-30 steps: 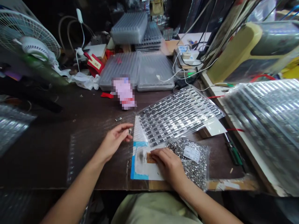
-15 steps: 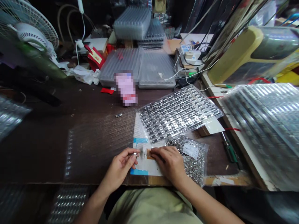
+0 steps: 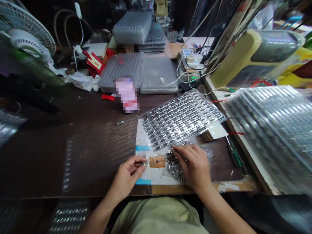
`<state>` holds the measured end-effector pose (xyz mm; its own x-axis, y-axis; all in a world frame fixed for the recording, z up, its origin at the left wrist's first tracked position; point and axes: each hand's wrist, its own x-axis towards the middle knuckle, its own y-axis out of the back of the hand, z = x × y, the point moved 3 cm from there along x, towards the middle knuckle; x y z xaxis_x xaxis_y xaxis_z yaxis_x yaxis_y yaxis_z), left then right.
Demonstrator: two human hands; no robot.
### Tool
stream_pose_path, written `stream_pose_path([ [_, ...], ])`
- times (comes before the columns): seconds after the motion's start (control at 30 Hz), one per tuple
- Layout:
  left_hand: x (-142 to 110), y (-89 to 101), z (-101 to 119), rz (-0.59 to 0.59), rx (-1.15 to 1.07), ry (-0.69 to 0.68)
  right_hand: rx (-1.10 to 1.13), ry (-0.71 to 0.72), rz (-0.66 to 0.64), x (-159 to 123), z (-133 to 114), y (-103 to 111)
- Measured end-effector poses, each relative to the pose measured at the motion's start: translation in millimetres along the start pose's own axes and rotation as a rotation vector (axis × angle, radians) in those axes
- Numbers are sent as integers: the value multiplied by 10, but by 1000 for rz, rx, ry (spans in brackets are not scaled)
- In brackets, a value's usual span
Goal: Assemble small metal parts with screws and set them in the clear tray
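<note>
My left hand [image 3: 129, 172] is closed, thumb against fingertips, on a small silver metal connector [image 3: 144, 163] partly covered by the fingers. Just to its right lies a small wooden block [image 3: 157, 161] with a dark spot in its middle, resting on a white sheet with blue strips [image 3: 143, 181]. Over a clear bag of small metal parts [image 3: 179, 174], my right hand [image 3: 193, 164] has thumb and index fingertips drawn close together; what they pinch, if anything, is too small to tell. Behind the hands, a clear tray [image 3: 182, 120] carries rows of connectors.
A lone connector [image 3: 120, 123] lies left of the tray. Stacked filled trays [image 3: 268, 130] stand at the right, beside a green-handled screwdriver [image 3: 235, 156]. Farther back are clear plastic trays [image 3: 159, 73], a pink pixelated item [image 3: 127, 94] and a fan [image 3: 26, 35].
My right hand has moved right, off the wooden block and onto the bag, leaving the block uncovered. My left hand stays near the block with the connector. The view has shifted slightly.
</note>
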<state>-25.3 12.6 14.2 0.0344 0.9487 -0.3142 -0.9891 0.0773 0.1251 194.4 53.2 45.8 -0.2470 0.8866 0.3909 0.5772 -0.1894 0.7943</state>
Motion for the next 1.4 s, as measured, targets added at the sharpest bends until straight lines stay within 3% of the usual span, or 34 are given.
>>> stream_pose_path([
  [0.1,-11,-7,53,78,217,-162,-174,84,-96,31,60,57],
  [0.2,-11,-44,112,140,380,-293,-280,202,-215,28,2,-49],
  [0.47,16,-151,141,161,477,-416,-406,310,-244,50,-103,-201],
  [0.6,64,-257,130,115,527,-463,-297,235,-181,10,-14,-141],
  [0.77,99,-336,111,108,598,-486,79,92,-166,-64,67,-23],
  [0.9,100,-352,105,112,662,-480,237,50,-151,-92,92,38],
  [1.17,109,-364,134,106,627,-486,182,-22,-172,-86,31,-110],
  [1.4,56,-43,222,299,502,-443,83,12,-177,-60,-209,-358],
])
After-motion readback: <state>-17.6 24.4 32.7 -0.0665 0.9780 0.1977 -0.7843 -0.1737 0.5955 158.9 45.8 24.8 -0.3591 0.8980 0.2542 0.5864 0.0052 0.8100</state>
